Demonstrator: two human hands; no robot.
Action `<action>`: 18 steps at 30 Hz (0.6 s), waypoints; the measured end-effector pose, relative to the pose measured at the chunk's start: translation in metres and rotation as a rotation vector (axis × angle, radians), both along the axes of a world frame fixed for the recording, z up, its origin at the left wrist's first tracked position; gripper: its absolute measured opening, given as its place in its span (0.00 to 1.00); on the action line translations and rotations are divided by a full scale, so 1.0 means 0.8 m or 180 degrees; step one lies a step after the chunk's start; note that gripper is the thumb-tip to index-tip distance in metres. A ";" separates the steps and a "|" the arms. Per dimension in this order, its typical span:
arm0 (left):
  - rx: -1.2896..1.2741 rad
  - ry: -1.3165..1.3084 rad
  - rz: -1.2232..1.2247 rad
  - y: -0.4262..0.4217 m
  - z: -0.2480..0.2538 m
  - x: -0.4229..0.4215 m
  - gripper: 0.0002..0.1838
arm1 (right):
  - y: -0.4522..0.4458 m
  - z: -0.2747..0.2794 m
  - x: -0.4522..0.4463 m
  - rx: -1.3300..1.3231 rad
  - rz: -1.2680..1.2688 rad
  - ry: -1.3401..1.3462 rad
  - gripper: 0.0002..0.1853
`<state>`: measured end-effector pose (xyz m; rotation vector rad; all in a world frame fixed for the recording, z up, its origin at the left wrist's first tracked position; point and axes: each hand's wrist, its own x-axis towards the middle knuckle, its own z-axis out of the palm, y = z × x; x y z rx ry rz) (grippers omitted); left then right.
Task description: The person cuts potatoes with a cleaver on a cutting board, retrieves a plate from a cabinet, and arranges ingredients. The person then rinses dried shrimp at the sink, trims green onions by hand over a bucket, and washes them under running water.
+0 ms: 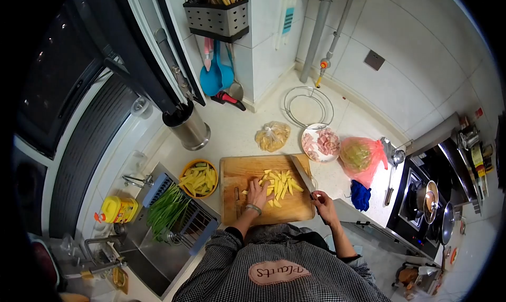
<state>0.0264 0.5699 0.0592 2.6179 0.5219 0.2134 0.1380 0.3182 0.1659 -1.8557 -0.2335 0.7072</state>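
My right hand (pixel 325 207) is closed round the handle of a kitchen knife (pixel 302 173), whose wide blade points away from me over the right side of the wooden cutting board (pixel 237 170). Cut yellow potato strips (pixel 283 186) lie loose on the board, left of the blade. At their left edge, my left hand (pixel 256 194) rests with its fingers apart, touching the board and the nearest strips. Just left of the board stands a yellow bowl (pixel 215 188) filled with more yellow strips.
Behind the board are a tied plastic bag (pixel 273 136), a plate of chopped pink meat (pixel 321 144) and a wire rack (pixel 308 106). A red bag (pixel 362 157) and blue cloth (pixel 360 195) sit right, before the stove (pixel 416 196). Green stalks (pixel 167 212) lie over the sink (pixel 158 254).
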 end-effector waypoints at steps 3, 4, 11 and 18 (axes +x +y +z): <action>0.0317 -0.0127 -0.0086 0.000 -0.001 0.002 0.36 | 0.005 0.005 -0.003 -0.0036 -0.0049 0.0069 0.16; 0.0319 -0.0127 -0.0068 0.000 -0.001 0.004 0.36 | 0.005 0.004 -0.003 -0.0035 -0.0068 0.0090 0.15; 0.0284 -0.0222 0.0046 0.001 0.012 0.010 0.38 | 0.000 -0.011 -0.001 -0.0061 0.0050 -0.0093 0.18; 0.0168 -0.0242 -0.0004 0.005 0.001 0.005 0.35 | 0.002 -0.014 -0.003 -0.0139 0.0045 -0.0190 0.18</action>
